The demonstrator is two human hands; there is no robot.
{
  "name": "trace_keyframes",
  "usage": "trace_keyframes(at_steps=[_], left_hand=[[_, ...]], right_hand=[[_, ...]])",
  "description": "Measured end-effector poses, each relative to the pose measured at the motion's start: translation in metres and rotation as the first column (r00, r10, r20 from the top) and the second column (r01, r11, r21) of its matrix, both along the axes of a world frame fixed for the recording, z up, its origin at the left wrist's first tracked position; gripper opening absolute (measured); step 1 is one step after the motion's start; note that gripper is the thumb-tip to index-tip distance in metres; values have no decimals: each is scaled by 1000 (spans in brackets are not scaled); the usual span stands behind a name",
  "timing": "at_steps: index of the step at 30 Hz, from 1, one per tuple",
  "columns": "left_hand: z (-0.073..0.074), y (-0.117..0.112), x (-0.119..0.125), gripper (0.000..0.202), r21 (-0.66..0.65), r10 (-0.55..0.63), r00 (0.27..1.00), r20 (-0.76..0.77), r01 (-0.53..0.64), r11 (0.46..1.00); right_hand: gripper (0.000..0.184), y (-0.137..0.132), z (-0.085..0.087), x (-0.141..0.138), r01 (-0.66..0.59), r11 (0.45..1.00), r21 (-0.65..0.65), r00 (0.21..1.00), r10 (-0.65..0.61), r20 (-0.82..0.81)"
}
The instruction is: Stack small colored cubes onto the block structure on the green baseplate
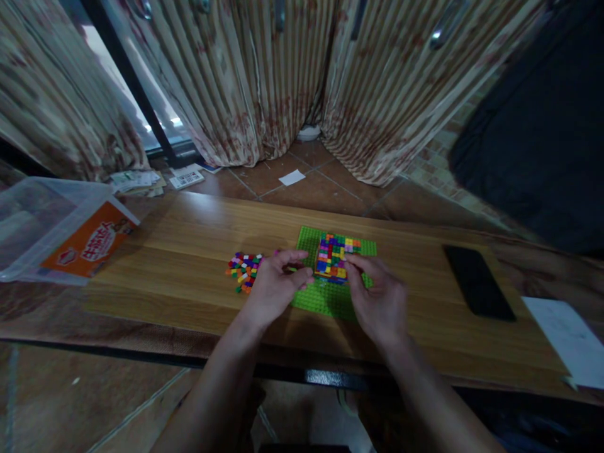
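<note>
The brick block [331, 257] between the fingers looks light, rigid; hold its sides. The left hand [278, 282] gapes; whether the right hand [381, 301] grips, I cannot tell.

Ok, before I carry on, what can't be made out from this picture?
All in the head view:
- Whether the right hand pinches a brick: too small and blurred.
- Part of the loose brick pile: behind the left hand.
- Part of the green baseplate: under the brick build and behind the right hand.
- The clear bin's far left: cut off by the left edge.
</note>
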State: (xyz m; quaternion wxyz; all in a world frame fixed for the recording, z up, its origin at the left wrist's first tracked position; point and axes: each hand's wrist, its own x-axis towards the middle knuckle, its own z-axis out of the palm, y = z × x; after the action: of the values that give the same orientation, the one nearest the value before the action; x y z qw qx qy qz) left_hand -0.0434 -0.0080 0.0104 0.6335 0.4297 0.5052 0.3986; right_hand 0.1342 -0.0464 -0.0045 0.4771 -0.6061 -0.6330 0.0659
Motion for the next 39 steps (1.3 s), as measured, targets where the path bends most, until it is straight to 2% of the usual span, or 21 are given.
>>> trace_keyframes(at_steps=[2, 5, 8, 11, 16, 23, 29, 35, 39], left_hand=[[0, 0, -1, 34, 29, -3, 1000, -10, 4, 1000], [2, -1, 0, 35, 71, -22, 1000, 3, 22, 997], [5, -3, 2, 34, 85, -87, 993, 75, 81, 993], [9, -4, 2, 34, 73, -153, 979, 134, 144, 987], [12, -5, 1, 39, 106, -176, 979, 99, 165, 981], [11, -5, 1, 43, 79, -203, 972, 117, 195, 978], [8, -7, 1, 34, 44, -185, 961, 204, 180, 983], [11, -6, 1, 32, 79, -165, 969, 183, 153, 985], [11, -8, 3, 32, 54, -159, 965, 209, 151, 987]], right_hand=[[17, -5, 3, 0, -16, 1000, -19, 998, 15, -69], [15, -12, 7, -6, -120, 990, -67, 988, 112, -110], [17, -17, 9, -14, -246, 964, -101, 965, 234, -116], [19, -18, 9, -17, -300, 947, -118, 948, 282, -147], [18, -17, 10, -15, -295, 950, -98, 949, 280, -142], [14, -17, 12, -14, -289, 955, -64, 955, 282, -95], [11, -16, 13, -14, -249, 966, -71, 966, 243, -86], [9, -17, 12, -15, -250, 968, -38, 968, 249, -29], [10, -17, 11, -12, -265, 964, -21, 964, 264, -29]])
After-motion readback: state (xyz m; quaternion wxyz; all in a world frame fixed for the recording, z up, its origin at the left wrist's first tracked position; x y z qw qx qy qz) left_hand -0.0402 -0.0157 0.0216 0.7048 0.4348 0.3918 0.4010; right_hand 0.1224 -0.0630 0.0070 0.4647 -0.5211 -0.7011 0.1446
